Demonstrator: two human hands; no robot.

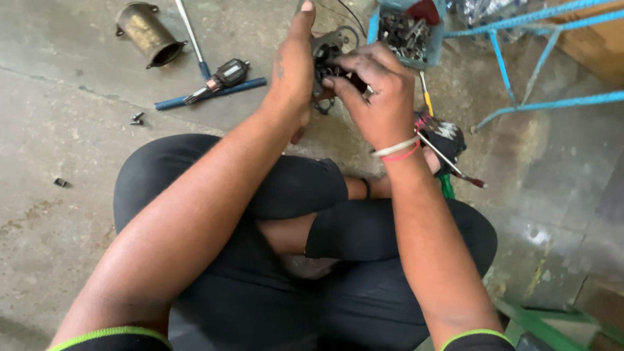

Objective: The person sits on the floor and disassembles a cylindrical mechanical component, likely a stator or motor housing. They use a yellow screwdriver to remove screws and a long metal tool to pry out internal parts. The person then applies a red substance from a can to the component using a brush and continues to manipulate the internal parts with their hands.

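Observation:
I sit cross-legged on a concrete floor. My left hand [294,68] holds a round grey metal end plate [330,47] with dark parts and thin wires on it, gripping it from the left side. My right hand [374,91], greasy and with white and pink bands on the wrist, has its fingertips pinched on a small dark part at the plate's middle. Most of the plate is hidden behind both hands.
On the floor at upper left lie a brass-coloured cylindrical housing [148,32], a small armature [222,78], a blue-handled tool [211,94] and loose screws [137,118]. A blue tray of metal parts [406,32] sits ahead, a blue metal frame [520,65] to the right, a screwdriver [448,159] by my knee.

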